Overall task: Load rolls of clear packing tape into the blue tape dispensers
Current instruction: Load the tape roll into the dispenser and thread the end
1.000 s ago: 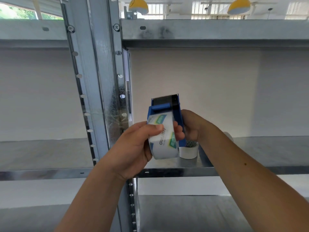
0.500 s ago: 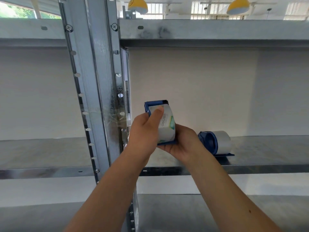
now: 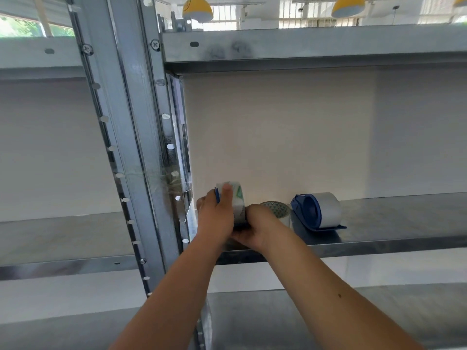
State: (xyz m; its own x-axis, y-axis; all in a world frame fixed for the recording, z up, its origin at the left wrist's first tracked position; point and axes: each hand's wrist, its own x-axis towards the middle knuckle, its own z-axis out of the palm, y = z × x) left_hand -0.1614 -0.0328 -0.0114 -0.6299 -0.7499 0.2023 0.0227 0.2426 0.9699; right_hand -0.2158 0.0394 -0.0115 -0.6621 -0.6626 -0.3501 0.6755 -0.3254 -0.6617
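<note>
A blue tape dispenser (image 3: 217, 195) with a clear tape roll (image 3: 238, 200) in it, white and green label showing, is held low over the left end of the metal shelf (image 3: 394, 223). My left hand (image 3: 214, 218) wraps its left side, thumb on the roll. My right hand (image 3: 255, 228) grips it from below and the right; most of the dispenser's blue body is hidden. Just behind my right hand a loose tape roll (image 3: 278, 210) lies flat. Right of it a second blue dispenser (image 3: 313, 213) stands loaded with a roll.
A galvanised steel upright (image 3: 131, 147) with holes stands just left of my hands. Another shelf (image 3: 303, 49) runs overhead and a lower shelf (image 3: 303, 317) lies beneath my forearms. A white wall backs the shelving. Yellow lamps (image 3: 198, 8) hang beyond.
Both hands have lowered the dispenser with its roll from chest height down to the shelf's left end. The loaded dispenser and the loose roll have come into view.
</note>
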